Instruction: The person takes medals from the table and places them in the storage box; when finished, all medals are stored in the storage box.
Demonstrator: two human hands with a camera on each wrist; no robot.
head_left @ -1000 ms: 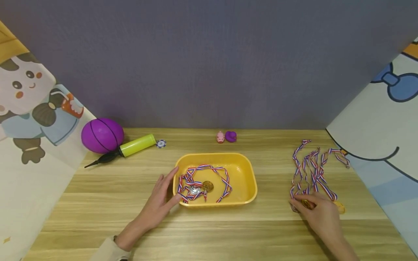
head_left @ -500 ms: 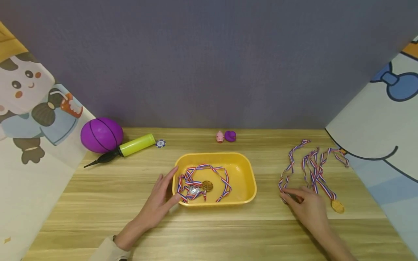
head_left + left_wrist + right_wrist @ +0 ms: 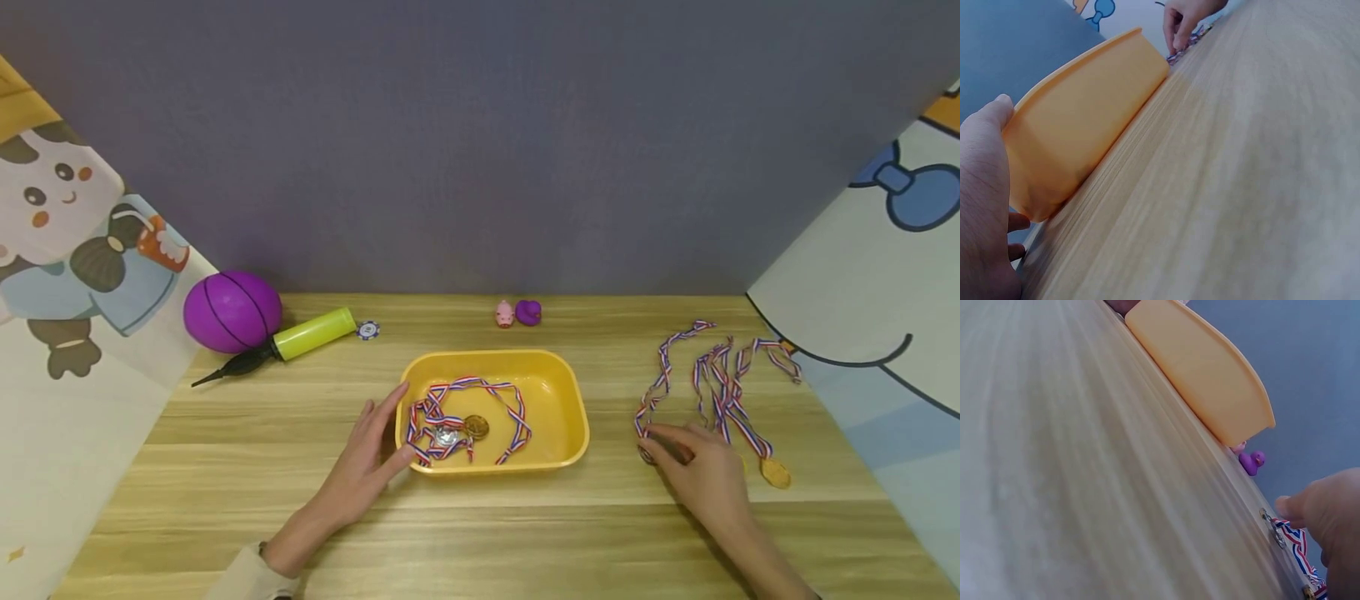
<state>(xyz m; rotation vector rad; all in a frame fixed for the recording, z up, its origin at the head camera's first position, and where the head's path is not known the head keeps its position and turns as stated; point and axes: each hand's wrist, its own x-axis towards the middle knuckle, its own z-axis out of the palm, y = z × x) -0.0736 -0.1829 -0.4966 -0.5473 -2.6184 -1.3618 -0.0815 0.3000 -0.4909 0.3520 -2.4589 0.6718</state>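
My left hand (image 3: 365, 458) rests against the left end of a yellow plastic tray (image 3: 495, 470), fingers and thumb spread along its rim. Inside the tray lie a gold medal (image 3: 476, 427) and a silver medal (image 3: 447, 437) with red, white and blue ribbons. To the right, my right hand (image 3: 705, 471) pinches a medal (image 3: 647, 455) near its ribbon end, low over the table; the fingers hide part of it. That medal's ribbon (image 3: 664, 367) trails away toward the back. In the right wrist view the medal (image 3: 1277, 532) shows almost edge-on below the thumb.
Beside the right hand lies another gold medal (image 3: 776, 473) among tangled ribbons (image 3: 726, 392). A pink pig (image 3: 505, 314) and a purple duck (image 3: 528, 312) stand at the back. At back left are a purple ball (image 3: 233, 312), a yellow-green pump (image 3: 313, 332) and a poker chip (image 3: 367, 330).
My right hand has slid left along the table, drawing the medal and its ribbon away from the other ribbons, then slowed. The gold medal at far right came into view. My left hand stays put.
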